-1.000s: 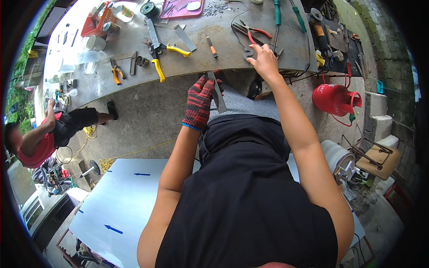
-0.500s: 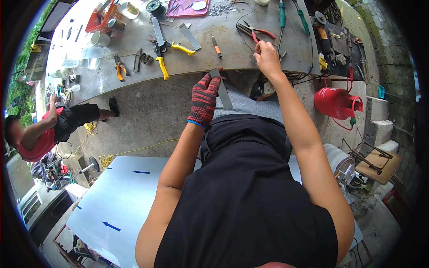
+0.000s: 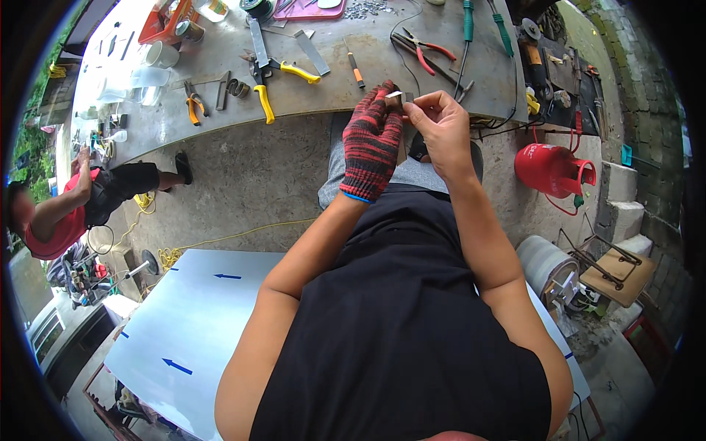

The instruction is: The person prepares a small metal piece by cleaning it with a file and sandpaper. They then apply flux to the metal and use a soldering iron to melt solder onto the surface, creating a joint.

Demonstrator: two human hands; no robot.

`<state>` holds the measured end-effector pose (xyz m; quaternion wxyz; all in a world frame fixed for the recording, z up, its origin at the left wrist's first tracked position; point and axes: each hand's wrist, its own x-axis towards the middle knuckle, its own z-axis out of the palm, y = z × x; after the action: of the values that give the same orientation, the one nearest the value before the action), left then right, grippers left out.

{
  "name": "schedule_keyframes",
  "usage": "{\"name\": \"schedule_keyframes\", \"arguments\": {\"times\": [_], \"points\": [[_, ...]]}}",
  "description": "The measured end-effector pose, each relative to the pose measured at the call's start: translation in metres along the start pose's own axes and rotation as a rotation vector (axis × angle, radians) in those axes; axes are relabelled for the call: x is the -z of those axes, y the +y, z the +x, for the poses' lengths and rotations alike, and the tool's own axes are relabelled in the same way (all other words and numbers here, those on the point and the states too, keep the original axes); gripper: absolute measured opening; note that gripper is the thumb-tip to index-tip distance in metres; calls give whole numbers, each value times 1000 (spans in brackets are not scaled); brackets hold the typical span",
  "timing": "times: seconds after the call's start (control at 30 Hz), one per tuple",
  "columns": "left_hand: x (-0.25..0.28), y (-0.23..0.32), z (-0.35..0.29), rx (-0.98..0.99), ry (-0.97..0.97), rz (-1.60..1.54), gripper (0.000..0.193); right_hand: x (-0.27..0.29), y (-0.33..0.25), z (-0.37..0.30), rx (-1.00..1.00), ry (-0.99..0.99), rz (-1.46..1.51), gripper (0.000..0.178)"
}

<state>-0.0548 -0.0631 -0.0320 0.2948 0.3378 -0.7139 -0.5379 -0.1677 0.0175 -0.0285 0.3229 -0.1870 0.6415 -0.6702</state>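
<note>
My left hand (image 3: 370,143), in a red-and-black knit glove, is closed around a flat grey metal strip (image 3: 402,152) at the table's near edge. The strip's lower end shows between my two hands. Bare, my right hand (image 3: 447,136) meets the left from the side, thumb and forefinger pinching a small metal piece (image 3: 407,99) against the strip's upper end. Fingers partly cover the piece, so its shape is unclear. Just beyond lie red-handled pliers (image 3: 421,55), an orange-handled scriber (image 3: 356,72) and yellow-handled snips (image 3: 265,99).
On the metal worktable (image 3: 331,95) are orange-handled pliers (image 3: 193,106), more metal strips (image 3: 312,53) and a pink tray (image 3: 309,11). A red gas cylinder (image 3: 548,169) stands at right. Another person (image 3: 66,209) works at left. A pale sheet (image 3: 198,309) lies behind me.
My right hand has come back from beside the red-handled pliers to the strip in my left hand. The left hand has moved right and slightly up, bringing the strip's upper end to the right fingers.
</note>
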Motion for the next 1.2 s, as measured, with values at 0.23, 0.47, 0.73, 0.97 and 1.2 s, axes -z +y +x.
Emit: {"name": "schedule_keyframes", "arguments": {"times": [0.23, 0.47, 0.73, 0.97, 1.2], "points": [[0, 14, -4, 57, -9, -67, 42, 0, -6, -4, 25, -28, 4, 12], [-1, 14, -8, -5, 19, -50, 44, -1, -3, -5, 59, -69, 43, 10], [-1, 0, -7, -83, 23, -26, 62, -4, -13, -13, 38, -85, -7, 13], [1, 13, -7, 83, 31, -152, 56, -7, -7, -23, 125, -115, 0, 28], [4, 6, -6, 144, 33, -336, 53, -10, -4, -30, 105, -150, -21, 42]]}}
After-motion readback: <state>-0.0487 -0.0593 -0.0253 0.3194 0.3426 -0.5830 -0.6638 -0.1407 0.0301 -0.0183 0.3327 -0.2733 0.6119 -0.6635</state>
